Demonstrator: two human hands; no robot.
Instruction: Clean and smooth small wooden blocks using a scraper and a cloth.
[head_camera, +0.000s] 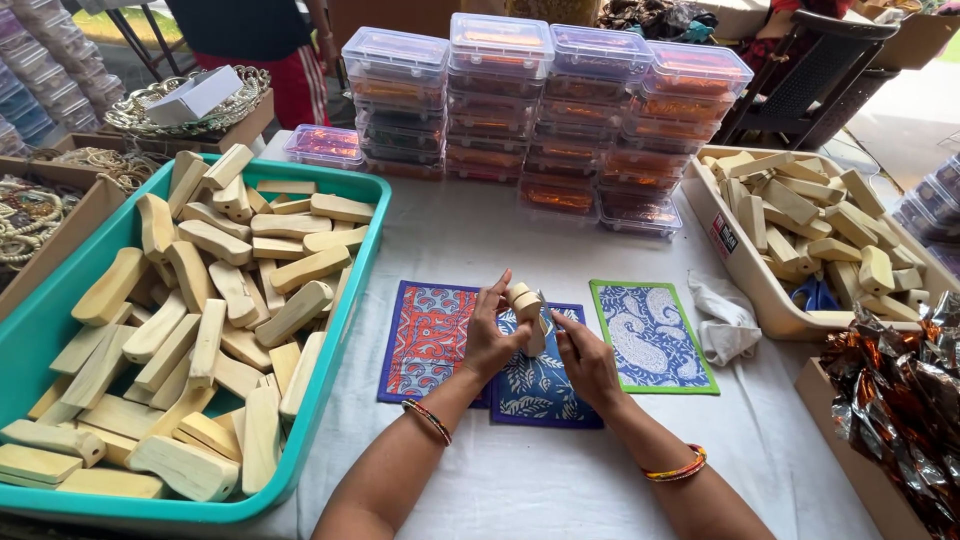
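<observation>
- My left hand (490, 340) was closed around a small pale wooden piece (527, 310), thumb and fingertips pinching it upright above the middle of the table (560, 480).
- My right hand (588, 362) touched the same piece from the other side, fingers curled, the fingertips against its lower part; whether they truly gripped it or only steadied it, I could not tell.
- The piece hung just over the dark blue leaf-print mat (540, 385), which lay between a red and blue print mat (428, 340) and a green-edged paisley mat (652, 335); the three sat side by side and touching.
- Each of my wrists wore striped bangles (428, 420).
- At the table's left edge stood a teal tray (345, 330) heaped with pale wooden blocks (200, 320).
- At the right edge a beige bin (745, 270) held more wooden pieces (800, 215), with a blue-handled tool partly buried among them.
- A crumpled white cloth (725, 318) lay between the paisley mat and the beige bin.
- Along the far edge rose stacks of clear lidded boxes (550, 110) with orange contents.
- Crinkled brown foil wrappers (895, 400) filled a box at the near right corner.
</observation>
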